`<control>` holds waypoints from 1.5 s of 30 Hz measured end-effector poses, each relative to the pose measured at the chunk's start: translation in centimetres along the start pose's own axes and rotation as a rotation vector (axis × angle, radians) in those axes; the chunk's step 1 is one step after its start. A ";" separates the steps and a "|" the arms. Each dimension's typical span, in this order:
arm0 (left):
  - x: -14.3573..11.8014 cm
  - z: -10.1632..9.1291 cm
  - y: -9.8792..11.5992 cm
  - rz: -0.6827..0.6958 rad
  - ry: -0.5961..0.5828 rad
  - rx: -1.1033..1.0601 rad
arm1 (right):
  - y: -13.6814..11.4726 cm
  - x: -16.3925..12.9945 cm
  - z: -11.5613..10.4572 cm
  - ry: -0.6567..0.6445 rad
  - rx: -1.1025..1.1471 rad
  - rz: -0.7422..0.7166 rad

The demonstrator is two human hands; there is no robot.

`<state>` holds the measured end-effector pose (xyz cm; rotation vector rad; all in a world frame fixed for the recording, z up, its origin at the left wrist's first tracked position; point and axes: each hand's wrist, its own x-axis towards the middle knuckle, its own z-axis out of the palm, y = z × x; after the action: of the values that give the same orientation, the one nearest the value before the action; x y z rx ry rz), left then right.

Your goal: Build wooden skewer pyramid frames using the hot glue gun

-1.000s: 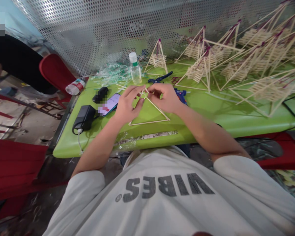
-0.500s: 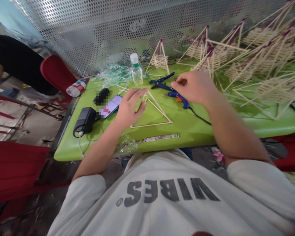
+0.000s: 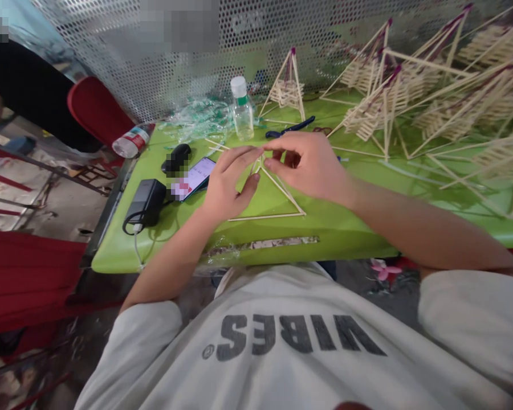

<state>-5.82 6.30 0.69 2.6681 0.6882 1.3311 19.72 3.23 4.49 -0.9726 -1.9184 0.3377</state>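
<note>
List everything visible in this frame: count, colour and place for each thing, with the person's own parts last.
pale wooden stick triangle frame: one, at table centre, its apex between both hands
green plastic table: one
finished stick pyramids: several, pale with purple tips, far right
clear plastic bottle with white cap: one, far centre
smartphone: one, screen lit, left of hands
black power adapter: one, left edge
blue pliers: one, behind hands
red chair: one, far left
left hand: at frame apex
right hand: pinching apex
</note>
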 end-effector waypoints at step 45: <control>0.1 2.3 -2.5 0.000 0.178 -0.282 | 0.7 -0.8 2.1 0.104 0.101 0.039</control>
<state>-4.90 8.90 -1.37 2.3504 0.4738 1.5500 18.53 3.37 2.52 -0.9433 -1.7738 0.3954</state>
